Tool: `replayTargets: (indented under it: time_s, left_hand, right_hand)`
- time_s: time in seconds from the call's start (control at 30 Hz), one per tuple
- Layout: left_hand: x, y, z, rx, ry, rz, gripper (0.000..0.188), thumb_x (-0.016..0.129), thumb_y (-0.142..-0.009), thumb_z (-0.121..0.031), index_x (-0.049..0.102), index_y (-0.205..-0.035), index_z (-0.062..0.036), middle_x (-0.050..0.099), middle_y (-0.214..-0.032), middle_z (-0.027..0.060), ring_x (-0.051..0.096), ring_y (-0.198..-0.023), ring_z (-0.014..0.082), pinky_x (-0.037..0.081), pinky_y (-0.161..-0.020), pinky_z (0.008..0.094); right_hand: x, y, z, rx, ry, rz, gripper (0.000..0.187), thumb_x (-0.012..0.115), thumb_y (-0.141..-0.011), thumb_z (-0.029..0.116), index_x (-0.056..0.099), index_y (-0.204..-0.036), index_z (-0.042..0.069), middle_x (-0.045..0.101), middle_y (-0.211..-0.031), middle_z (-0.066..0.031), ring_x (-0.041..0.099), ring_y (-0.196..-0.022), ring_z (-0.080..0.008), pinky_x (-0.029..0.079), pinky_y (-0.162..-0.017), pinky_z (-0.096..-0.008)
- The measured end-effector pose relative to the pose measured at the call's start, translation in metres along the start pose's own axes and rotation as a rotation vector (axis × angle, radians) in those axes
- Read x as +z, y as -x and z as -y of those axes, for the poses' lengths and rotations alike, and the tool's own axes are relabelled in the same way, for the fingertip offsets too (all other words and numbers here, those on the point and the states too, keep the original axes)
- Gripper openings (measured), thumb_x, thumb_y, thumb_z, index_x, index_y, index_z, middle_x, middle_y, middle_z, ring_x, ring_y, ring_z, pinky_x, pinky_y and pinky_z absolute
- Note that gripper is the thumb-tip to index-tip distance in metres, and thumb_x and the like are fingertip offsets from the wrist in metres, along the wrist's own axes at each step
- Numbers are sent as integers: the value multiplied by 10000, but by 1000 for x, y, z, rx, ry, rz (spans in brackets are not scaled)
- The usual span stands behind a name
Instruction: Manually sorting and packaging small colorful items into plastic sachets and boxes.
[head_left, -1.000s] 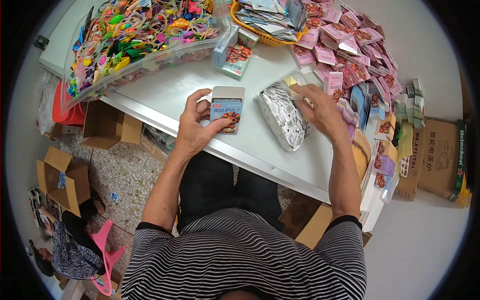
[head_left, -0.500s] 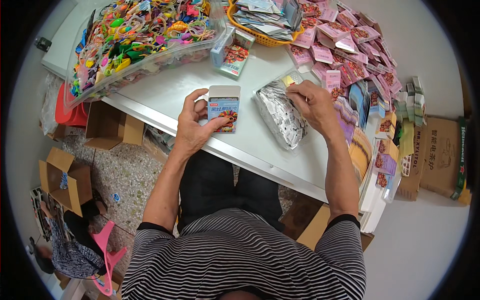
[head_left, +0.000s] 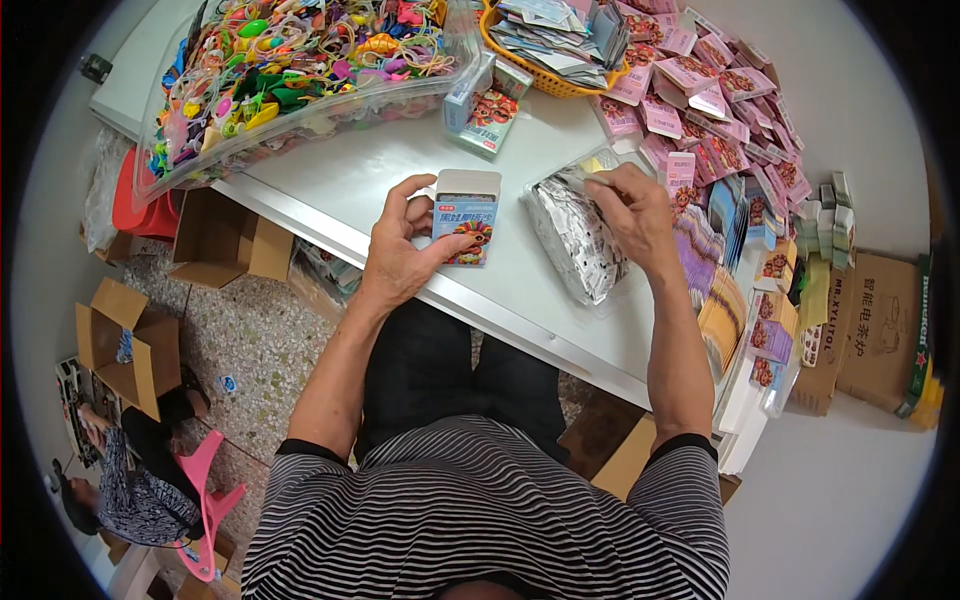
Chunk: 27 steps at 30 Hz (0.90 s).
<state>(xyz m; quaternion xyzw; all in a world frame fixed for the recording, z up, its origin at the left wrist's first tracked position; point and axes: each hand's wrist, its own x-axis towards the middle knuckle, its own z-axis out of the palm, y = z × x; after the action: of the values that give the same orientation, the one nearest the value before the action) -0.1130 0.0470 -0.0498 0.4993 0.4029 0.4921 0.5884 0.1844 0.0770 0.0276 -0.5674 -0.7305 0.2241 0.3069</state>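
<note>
My left hand [head_left: 405, 245] grips a small blue carton [head_left: 463, 228] at the table's front edge, thumb across its printed front. The carton's white top flap [head_left: 468, 183] stands up, and a dark edge of something shows in its opening. To the right, my right hand [head_left: 636, 212] is over a clear plastic tray [head_left: 532, 190] filled with small silvery packets [head_left: 575, 238]. Its thumb and fingers are pinched together at the far part of the tray; whatever is between them is too small to make out.
A large clear bin [head_left: 300, 130] of colourful trinkets stands far left. Two small cartons [head_left: 487, 122] sit beside a yellow basket [head_left: 555, 80] of flat packets. Pink cartons [head_left: 690, 75] are heaped far right, with card stacks [head_left: 722, 310] nearer. A person [head_left: 150, 490] sits at lower left.
My head view has shifted slightly, so the table's things sit a little further right. My left hand still holds the blue carton; my right hand stays pinched at the tray.
</note>
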Motion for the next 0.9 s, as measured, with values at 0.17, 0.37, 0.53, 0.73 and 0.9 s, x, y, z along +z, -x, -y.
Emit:
replayTargets:
  time_s: [0.17,0.37,0.53,0.73,0.9]
  left_hand:
    - [-2,3,1,13,-21,9,791,834,-783,-16,348,-1407,-40,702,-1097,177,686,-984,212,547,-879,324]
    - [-1,11,-4,20,-37,14,794,836,-779,-14,364,-1417,-36,703,-1102,172,685,-984,202,563,-852,322]
    - [0,14,-6,35,-20,27,788,833,-780,-7,368,-1416,-34,709,-1093,172,689,-960,193,567,-837,322]
    - [-7,19,-4,51,-9,27,775,830,-783,-6,370,-1407,-32,713,-1069,165,689,-933,184,569,-816,314]
    - [-14,20,-4,68,-36,25,771,839,-781,-22,375,-1397,-29,711,-1030,151,687,-916,179,564,-801,305]
  right_hand:
    - [-3,9,-11,192,-276,-47,150,683,-956,145,728,-944,3,560,-762,37,490,-675,-43,390,-608,-219]
    - [-1,15,22,244,-463,-39,135,673,-971,137,727,-946,15,575,-769,61,468,-649,-17,360,-584,-196]
    - [25,12,64,67,-512,-107,104,678,-959,90,724,-985,1,591,-801,45,489,-682,-27,371,-606,-200]
    - [58,2,85,-52,-403,62,141,696,-936,89,723,-1040,-1,600,-851,-22,528,-755,-82,414,-680,-239]
    - [62,-6,92,-25,-295,198,158,697,-936,121,732,-1039,6,601,-830,-41,542,-738,-108,419,-663,-256]
